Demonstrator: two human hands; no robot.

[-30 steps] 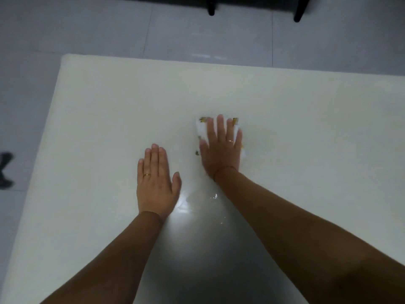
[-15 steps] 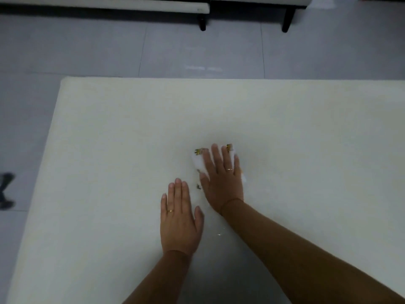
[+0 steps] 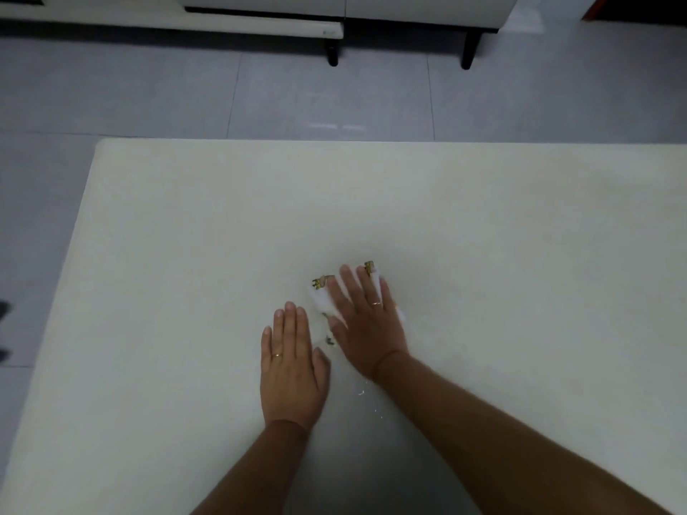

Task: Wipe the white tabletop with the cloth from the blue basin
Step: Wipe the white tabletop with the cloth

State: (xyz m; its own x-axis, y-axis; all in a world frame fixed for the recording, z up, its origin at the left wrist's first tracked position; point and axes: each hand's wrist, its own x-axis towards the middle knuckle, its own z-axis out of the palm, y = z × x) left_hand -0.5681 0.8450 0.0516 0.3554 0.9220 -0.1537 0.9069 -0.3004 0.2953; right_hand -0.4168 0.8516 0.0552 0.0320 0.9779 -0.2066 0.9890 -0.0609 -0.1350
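A white cloth (image 3: 320,296) with small yellow prints lies flat on the white tabletop (image 3: 186,236), near its middle. My right hand (image 3: 366,321) presses down on the cloth with straight, spread fingers and hides most of it. Just to its left, my left hand (image 3: 292,366) rests flat on the bare tabletop, fingers together, holding nothing. A few small water drops glint on the table near my right wrist. The blue basin is not in view.
The table's far edge and left edge border a grey tiled floor (image 3: 260,98). White furniture on black legs (image 3: 332,53) stands across the floor at the top. A dark object (image 3: 3,310) sits on the floor at the far left.
Both hands and the cloth have come back toward me from farther out on the table. My view has tilted up, showing more floor and the furniture.
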